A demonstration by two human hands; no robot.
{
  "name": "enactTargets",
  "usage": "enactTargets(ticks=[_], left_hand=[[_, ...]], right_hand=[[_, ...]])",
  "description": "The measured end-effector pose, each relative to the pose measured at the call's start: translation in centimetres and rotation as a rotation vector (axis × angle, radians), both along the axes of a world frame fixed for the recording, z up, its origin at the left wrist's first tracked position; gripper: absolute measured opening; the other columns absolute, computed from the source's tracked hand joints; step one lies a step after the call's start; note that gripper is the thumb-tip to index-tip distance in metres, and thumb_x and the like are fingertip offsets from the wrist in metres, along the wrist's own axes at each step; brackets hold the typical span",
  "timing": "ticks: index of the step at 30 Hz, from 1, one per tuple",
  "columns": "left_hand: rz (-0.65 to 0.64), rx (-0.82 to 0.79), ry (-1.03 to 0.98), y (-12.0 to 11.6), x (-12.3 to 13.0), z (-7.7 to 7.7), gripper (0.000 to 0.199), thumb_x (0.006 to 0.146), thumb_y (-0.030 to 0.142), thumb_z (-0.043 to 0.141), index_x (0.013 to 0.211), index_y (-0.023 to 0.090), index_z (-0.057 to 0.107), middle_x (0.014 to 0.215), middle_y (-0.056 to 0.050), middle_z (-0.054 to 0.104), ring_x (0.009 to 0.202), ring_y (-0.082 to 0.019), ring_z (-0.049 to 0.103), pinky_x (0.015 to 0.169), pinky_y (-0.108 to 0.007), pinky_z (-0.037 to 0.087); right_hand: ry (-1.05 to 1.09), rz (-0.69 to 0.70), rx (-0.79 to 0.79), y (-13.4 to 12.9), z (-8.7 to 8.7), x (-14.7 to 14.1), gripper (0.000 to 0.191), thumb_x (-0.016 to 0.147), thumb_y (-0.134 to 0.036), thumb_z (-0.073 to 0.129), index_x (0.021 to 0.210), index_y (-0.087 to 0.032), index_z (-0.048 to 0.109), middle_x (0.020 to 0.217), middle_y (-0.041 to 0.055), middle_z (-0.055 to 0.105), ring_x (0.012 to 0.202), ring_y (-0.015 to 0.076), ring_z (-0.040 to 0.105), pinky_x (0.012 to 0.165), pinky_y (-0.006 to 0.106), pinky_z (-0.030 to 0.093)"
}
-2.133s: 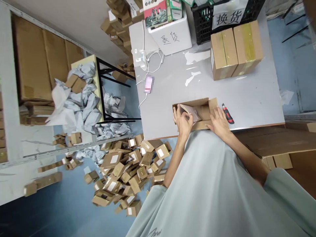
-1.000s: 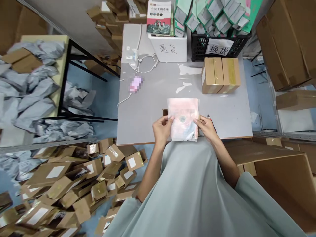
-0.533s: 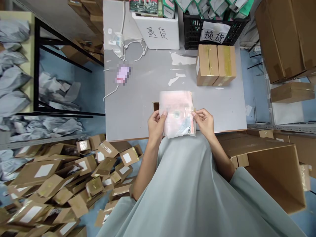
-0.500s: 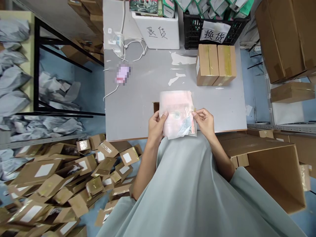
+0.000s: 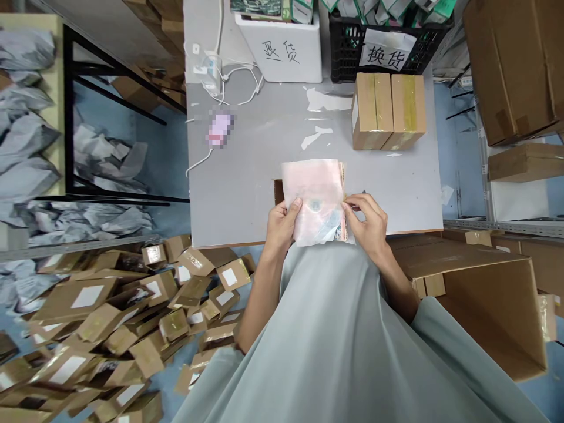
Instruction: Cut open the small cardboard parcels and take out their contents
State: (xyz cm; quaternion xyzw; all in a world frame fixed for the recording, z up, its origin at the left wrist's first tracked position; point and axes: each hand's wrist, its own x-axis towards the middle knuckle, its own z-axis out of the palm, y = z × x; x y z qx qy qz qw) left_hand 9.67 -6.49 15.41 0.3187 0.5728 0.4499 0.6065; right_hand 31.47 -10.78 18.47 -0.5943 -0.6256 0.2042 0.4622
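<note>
A pale pink packet in a thin, translucent wrapping [image 5: 314, 191] is held up over the near edge of the grey table [image 5: 233, 194]. My left hand [image 5: 283, 226] grips its left side, thumb on top and fingers behind. At the packet's lower right edge, my right hand [image 5: 366, 223] pinches the wrapping between thumb and fingertips. Printed, coloured material shows along that right edge. Behind the packet, on its left, part of a small brown carton [image 5: 278, 192] is visible, mostly hidden.
Two taped cartons [image 5: 390, 111] stand at the table's right. Behind are a white bin [image 5: 288, 53] and a black crate [image 5: 341, 53]. A charging cable and a blurred pink object [image 5: 220, 129] lie left. Many boxes [image 5: 88, 296] cover the floor; a large open carton [image 5: 493, 305] is at right.
The wrapping now lies flatter over the packet, and its loose part at the right has drawn in. My right hand has shifted slightly, its fingers more bent. The view has moved a little.
</note>
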Motion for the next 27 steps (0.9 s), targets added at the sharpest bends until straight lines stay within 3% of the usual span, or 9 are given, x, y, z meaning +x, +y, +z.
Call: enactTargets(ticks=[4, 9, 12, 15, 19, 22, 27], left_hand=[[-0.021, 0.026, 0.015, 0.0, -0.3, -0.2, 0.065, 0.074, 0.081, 0.094, 0.084, 0.019, 0.076, 0.079, -0.004, 0.076, 0.075, -0.021, 0.072, 0.064, -0.029, 0.054], [-0.092, 0.028, 0.009, -0.2, -0.6, -0.1, 0.066, 0.075, 0.084, 0.091, 0.083, 0.021, 0.075, 0.08, -0.005, 0.076, 0.077, -0.022, 0.071, 0.068, -0.031, 0.056], [-0.151, 0.055, 0.024, -0.2, -0.7, 0.0, 0.066, 0.075, 0.085, 0.09, 0.082, 0.021, 0.075, 0.079, -0.004, 0.075, 0.075, -0.021, 0.069, 0.068, -0.03, 0.056], [-0.178, 0.076, 0.054, -0.2, -1.0, 0.1, 0.066, 0.073, 0.085, 0.091, 0.084, 0.02, 0.077, 0.08, -0.004, 0.077, 0.075, -0.021, 0.069, 0.069, -0.031, 0.057], [-0.17, 0.067, 0.084, 0.1, -1.4, 0.6, 0.07, 0.068, 0.083, 0.094, 0.093, 0.019, 0.082, 0.086, -0.006, 0.079, 0.08, -0.023, 0.071, 0.071, -0.031, 0.058], [-0.201, 0.087, 0.117, 0.4, -1.5, 1.2, 0.065, 0.07, 0.079, 0.096, 0.092, 0.018, 0.083, 0.086, -0.006, 0.079, 0.079, -0.023, 0.069, 0.069, -0.03, 0.056], [-0.294, 0.153, 0.146, 0.9, -0.8, 2.2, 0.057, 0.075, 0.075, 0.094, 0.088, 0.02, 0.085, 0.085, -0.005, 0.078, 0.076, -0.022, 0.066, 0.07, -0.031, 0.057]], right_hand=[[0.073, -0.014, -0.042, 0.4, -0.2, 0.7, 0.023, 0.113, -0.044, 0.064, 0.12, -0.027, 0.078, 0.118, 0.0084, 0.08, 0.101, 0.0218, 0.08, 0.079, 0.035, 0.072], [-0.028, -0.024, 0.058, 1.0, 0.9, 1.3, 0.03, 0.117, -0.038, 0.053, 0.13, -0.029, 0.078, 0.134, 0.0119, 0.08, 0.13, 0.0276, 0.075, 0.103, 0.047, 0.07], [-0.056, 0.017, 0.068, 2.0, 1.5, 1.7, 0.033, 0.118, -0.039, 0.051, 0.134, -0.03, 0.078, 0.137, 0.0112, 0.08, 0.132, 0.0278, 0.074, 0.102, 0.046, 0.069], [-0.117, 0.02, 0.023, 3.1, 1.7, 2.5, 0.033, 0.118, -0.043, 0.053, 0.131, -0.029, 0.08, 0.13, 0.0104, 0.082, 0.123, 0.0289, 0.073, 0.093, 0.044, 0.068], [-0.17, 0.107, -0.052, 4.2, 2.3, 4.0, 0.029, 0.115, -0.043, 0.061, 0.115, -0.028, 0.085, 0.11, 0.0072, 0.084, 0.108, 0.0286, 0.07, 0.098, 0.045, 0.061], [-0.136, 0.177, -0.095, 4.8, 3.4, 4.6, 0.038, 0.117, -0.048, 0.06, 0.101, -0.027, 0.087, 0.096, 0.0047, 0.083, 0.099, 0.0271, 0.068, 0.095, 0.043, 0.058], [-0.066, 0.306, -0.152, 5.8, 4.9, 4.5, 0.033, 0.108, -0.058, 0.074, 0.098, -0.029, 0.089, 0.094, 0.0027, 0.086, 0.1, 0.0272, 0.069, 0.089, 0.042, 0.058]])
